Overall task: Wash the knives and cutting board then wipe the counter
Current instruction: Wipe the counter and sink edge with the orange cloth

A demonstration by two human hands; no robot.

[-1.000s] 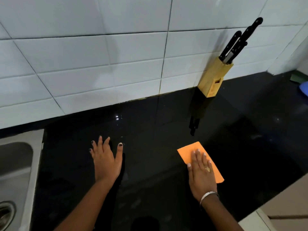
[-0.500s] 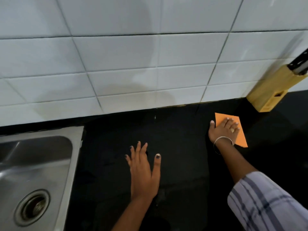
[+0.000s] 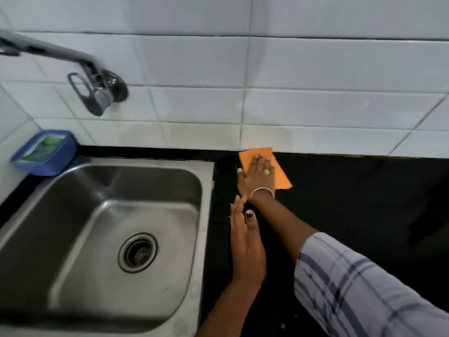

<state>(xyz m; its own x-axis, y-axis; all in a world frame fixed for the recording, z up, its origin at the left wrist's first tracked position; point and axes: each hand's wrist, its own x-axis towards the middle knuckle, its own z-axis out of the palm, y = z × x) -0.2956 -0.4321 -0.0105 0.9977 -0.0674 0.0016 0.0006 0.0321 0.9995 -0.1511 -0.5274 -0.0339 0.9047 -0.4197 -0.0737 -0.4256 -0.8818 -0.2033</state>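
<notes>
My right hand (image 3: pixel 258 176) lies flat with spread fingers on an orange cloth (image 3: pixel 281 177), pressing it onto the black counter (image 3: pixel 352 203) at the foot of the white tiled wall, just right of the sink. A ring and a bangle show on that hand. My left hand (image 3: pixel 245 242) rests on the counter nearer to me, turned partly on its edge, fingers straight and together, holding nothing. It sits close beside the sink's right rim. No knives or cutting board are in view.
A steel sink (image 3: pixel 48 283) with a round drain (image 3: pixel 137 252) fills the left half. A wall tap (image 3: pixel 97 88) reaches out over it. A blue soap tray (image 3: pixel 62 158) with something green inside stands at the sink's back left corner.
My right hand slid the orange cloth leftward along the wall to the sink's edge. The view swung left: the knife block left the frame, the sink and tap came in. My left hand tilted onto its edge.
</notes>
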